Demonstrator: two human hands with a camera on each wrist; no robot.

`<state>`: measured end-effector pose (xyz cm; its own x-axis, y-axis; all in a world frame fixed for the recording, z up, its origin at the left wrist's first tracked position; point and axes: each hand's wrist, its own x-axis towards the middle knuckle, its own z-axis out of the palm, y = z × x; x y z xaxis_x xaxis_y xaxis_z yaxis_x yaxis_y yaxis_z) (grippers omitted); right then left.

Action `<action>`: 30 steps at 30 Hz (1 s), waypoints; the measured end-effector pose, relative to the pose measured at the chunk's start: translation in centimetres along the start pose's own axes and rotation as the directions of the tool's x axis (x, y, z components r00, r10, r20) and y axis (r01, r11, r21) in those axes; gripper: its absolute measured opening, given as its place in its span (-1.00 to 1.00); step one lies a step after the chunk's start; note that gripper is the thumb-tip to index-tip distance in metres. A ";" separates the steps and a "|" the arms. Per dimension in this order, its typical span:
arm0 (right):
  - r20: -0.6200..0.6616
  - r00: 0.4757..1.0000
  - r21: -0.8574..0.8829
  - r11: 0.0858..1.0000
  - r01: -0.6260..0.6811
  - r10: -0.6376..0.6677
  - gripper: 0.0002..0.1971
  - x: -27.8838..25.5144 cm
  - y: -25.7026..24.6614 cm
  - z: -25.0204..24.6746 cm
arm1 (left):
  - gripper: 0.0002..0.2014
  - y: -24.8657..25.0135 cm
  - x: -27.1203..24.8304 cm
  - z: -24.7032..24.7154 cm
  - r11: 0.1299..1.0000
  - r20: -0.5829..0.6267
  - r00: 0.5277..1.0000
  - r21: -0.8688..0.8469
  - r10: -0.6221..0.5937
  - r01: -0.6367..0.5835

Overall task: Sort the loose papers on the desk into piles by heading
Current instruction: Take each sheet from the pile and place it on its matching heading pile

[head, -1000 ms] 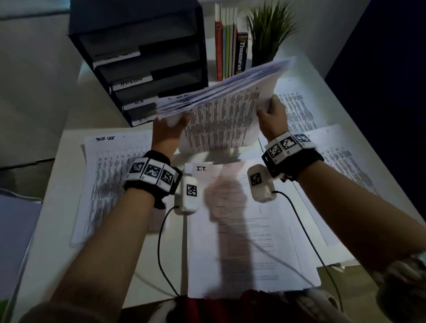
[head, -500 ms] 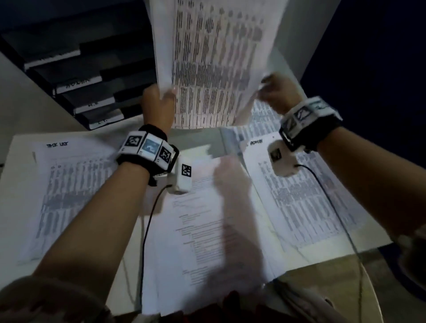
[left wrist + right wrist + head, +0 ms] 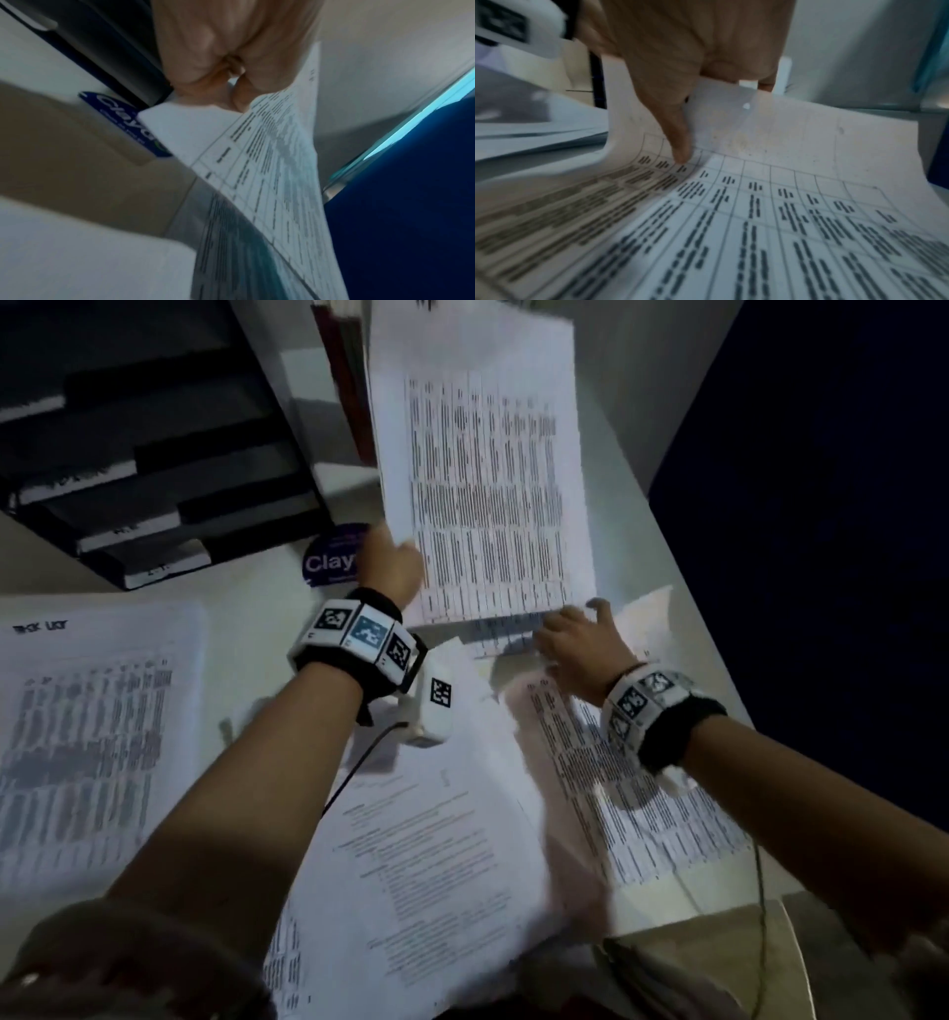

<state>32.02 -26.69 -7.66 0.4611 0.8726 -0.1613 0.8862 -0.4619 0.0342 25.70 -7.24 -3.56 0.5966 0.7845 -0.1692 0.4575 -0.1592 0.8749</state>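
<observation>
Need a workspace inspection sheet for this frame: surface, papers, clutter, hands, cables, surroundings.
Surface: white desk, mostly under paper.
Job's things: held stack raised upright; task list pile left; text pile centre; table pile right.
Clutter: purple round sticker.
Hands: left hand grips the stack's lower corner; right hand lies on the sheets below it, grip unclear.
Cables: wrist camera cable crosses the centre pile.
Surroundings: black letter tray, books behind.

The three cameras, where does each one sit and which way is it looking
Head: worn high, looking down at the desk; both forearms show.
Left wrist: looks along the left hand gripping the raised sheaf of papers.
Right wrist: looks along the right hand, a finger on a table sheet.
Head and left wrist share the purple coaster.
</observation>
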 end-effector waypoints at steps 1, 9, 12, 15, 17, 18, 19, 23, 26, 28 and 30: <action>-0.096 0.995 -0.029 0.999 0.032 -0.035 -0.74 -0.5 -0.1 0.5 | -0.62 -0.3 0.0 0.7 0.999 0.042 0.999 0.044 -0.035 0.033; -0.173 0.984 0.128 0.992 -0.006 0.028 -0.75 -0.8 0.6 1.6 | -0.61 -2.7 0.1 5.1 0.945 0.139 0.948 0.209 -0.285 0.253; 0.010 0.997 0.150 0.985 -0.080 0.079 -0.63 -0.1 0.9 1.8 | -0.60 -2.8 0.6 5.9 0.932 0.162 0.931 0.219 -0.328 0.290; 0.024 0.995 0.175 0.980 -0.099 0.096 -0.43 0.1 0.8 2.3 | -0.54 -3.2 0.8 5.9 0.917 0.170 0.921 0.262 -0.350 0.300; 0.029 0.994 0.155 0.982 -0.108 0.105 -0.37 0.1 0.6 2.3 | -0.49 -4.0 0.9 5.7 0.908 0.138 0.924 0.284 -0.356 0.307; 0.029 0.994 0.139 0.984 -0.110 0.107 -0.38 0.1 0.6 2.4 | -0.47 -4.0 0.7 5.5 0.900 0.127 0.922 0.300 -0.366 0.316; 0.030 0.994 0.128 0.985 -0.113 0.110 -0.40 0.1 0.4 2.3 | -0.47 -3.8 0.5 5.2 0.894 0.130 0.918 0.314 -0.376 0.321; 0.009 0.989 0.146 0.978 -0.149 0.149 -0.42 0.2 -0.4 1.2 | -0.43 -2.9 0.3 3.8 0.902 0.181 0.917 0.324 -0.355 0.285; -0.052 0.980 0.228 0.958 -0.176 0.192 -0.49 0.5 -1.9 -0.4 | -0.53 -2.7 0.2 0.4 0.949 0.189 0.958 0.272 -0.215 0.159; -0.058 0.983 0.339 0.929 -0.146 0.176 -0.58 0.8 -3.6 -1.5 | -0.64 -3.3 -0.4 -2.6 0.970 0.189 0.970 0.215 -0.153 0.111; -0.043 0.994 0.409 0.910 -0.071 0.097 -0.61 1.4 -5.9 -2.0 | -0.73 -4.3 -1.3 -5.7 0.982 0.168 0.980 0.173 -0.104 0.075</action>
<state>27.51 -22.47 -6.13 0.5462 0.8297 -0.1149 0.7551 -0.5471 -0.3612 19.15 -4.16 -4.48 0.6482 0.6846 -0.3335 0.6079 -0.2015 0.7680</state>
